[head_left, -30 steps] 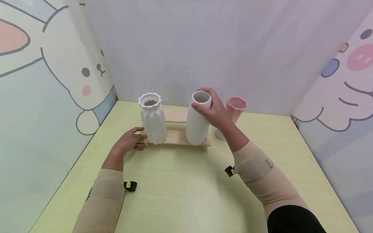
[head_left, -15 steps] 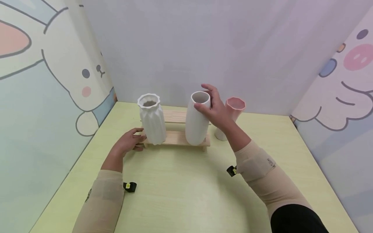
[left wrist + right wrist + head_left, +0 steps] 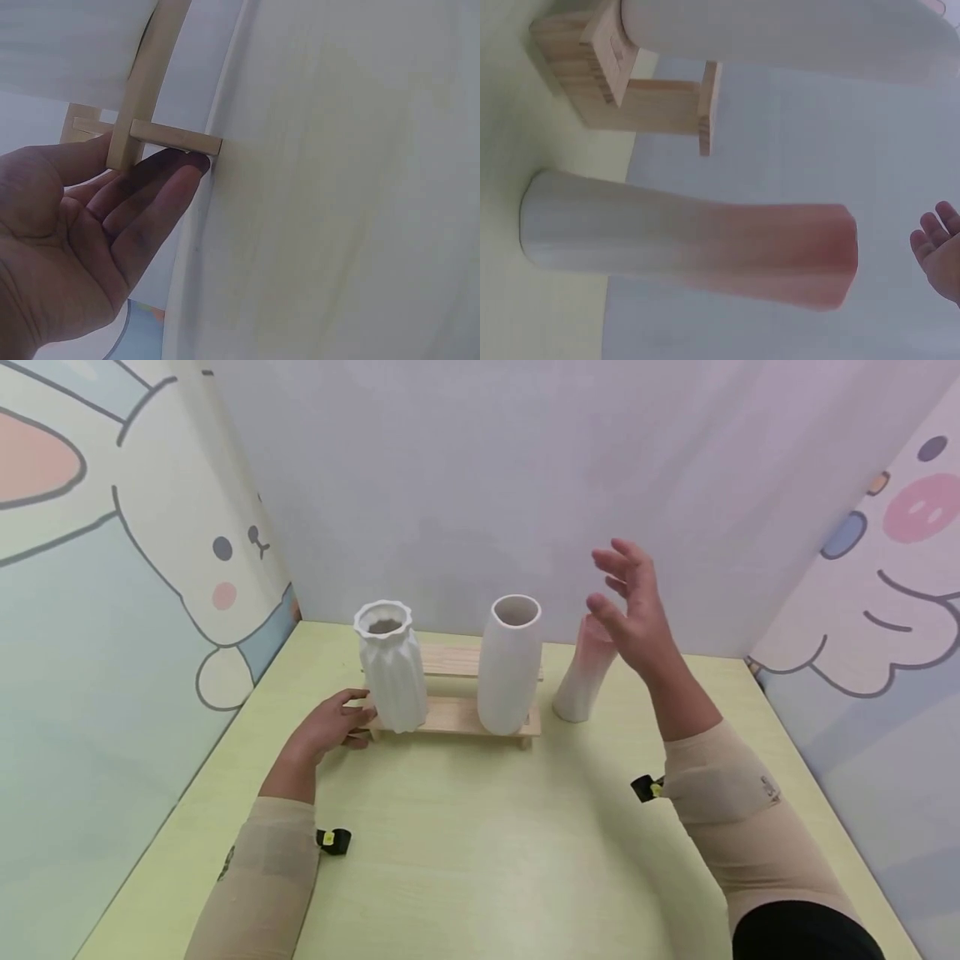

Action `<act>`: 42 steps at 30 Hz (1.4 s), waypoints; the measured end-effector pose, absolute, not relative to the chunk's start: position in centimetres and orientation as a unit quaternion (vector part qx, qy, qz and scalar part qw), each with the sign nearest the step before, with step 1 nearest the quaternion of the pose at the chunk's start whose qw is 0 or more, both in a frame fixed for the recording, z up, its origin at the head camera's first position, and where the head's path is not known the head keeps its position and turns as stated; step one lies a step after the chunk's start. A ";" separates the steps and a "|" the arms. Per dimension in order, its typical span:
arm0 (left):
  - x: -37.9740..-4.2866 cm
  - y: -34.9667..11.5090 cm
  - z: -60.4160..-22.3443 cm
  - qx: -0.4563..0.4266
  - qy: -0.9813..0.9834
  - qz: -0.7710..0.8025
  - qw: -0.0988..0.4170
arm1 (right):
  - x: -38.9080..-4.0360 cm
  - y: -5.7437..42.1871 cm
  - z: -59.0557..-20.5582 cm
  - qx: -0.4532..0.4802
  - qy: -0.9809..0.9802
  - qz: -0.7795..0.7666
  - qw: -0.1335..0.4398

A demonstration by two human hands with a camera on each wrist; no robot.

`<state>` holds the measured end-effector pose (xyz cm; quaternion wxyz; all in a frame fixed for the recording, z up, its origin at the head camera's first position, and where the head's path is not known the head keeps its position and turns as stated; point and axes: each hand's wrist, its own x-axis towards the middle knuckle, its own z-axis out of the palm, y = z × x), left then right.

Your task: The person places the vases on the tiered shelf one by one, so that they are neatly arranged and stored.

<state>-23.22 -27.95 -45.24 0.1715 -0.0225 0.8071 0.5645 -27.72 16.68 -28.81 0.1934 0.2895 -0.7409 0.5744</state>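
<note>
My left hand (image 3: 333, 727) holds the left end of a two-step wooden stand (image 3: 453, 717); the left wrist view shows the thumb at the board's end and the fingers beneath, by the leg (image 3: 180, 138). On the stand's lower step stand a white pleated vase (image 3: 395, 681) with a wavy rim, at the left, and a smooth white vase (image 3: 508, 677) at the right. My right hand (image 3: 637, 614) is raised with nothing in it, fingers loosely bent. It overlaps the rim of a pink-and-white vase (image 3: 581, 685), and in the right wrist view it is apart from that vase (image 3: 697, 240).
The pink-and-white vase stands on the pale yellow table (image 3: 450, 843), right of the stand. A bare upper step (image 3: 450, 660) runs behind the two white vases. A plain backdrop (image 3: 450, 485) closes the rear, and cartoon-printed panels (image 3: 97, 693) flank the table.
My right hand has let go of the smooth white vase and moved up and right, in front of the pink-and-white vase. The smooth vase stays on the step. The left hand keeps its place.
</note>
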 end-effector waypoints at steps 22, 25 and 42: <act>-23.4 -28.1 -45.5 -0.027 0.811 0.559 0.169 | -29.1 23.7 -35.8 0.146 -0.798 0.571 0.127; -23.5 -28.1 -45.6 -0.028 0.813 0.556 0.170 | -29.1 23.4 -36.6 0.141 -0.808 0.562 0.106; -23.4 -28.2 -45.4 -0.031 0.814 0.554 0.169 | -31.0 22.1 -38.6 0.105 -0.771 0.627 0.040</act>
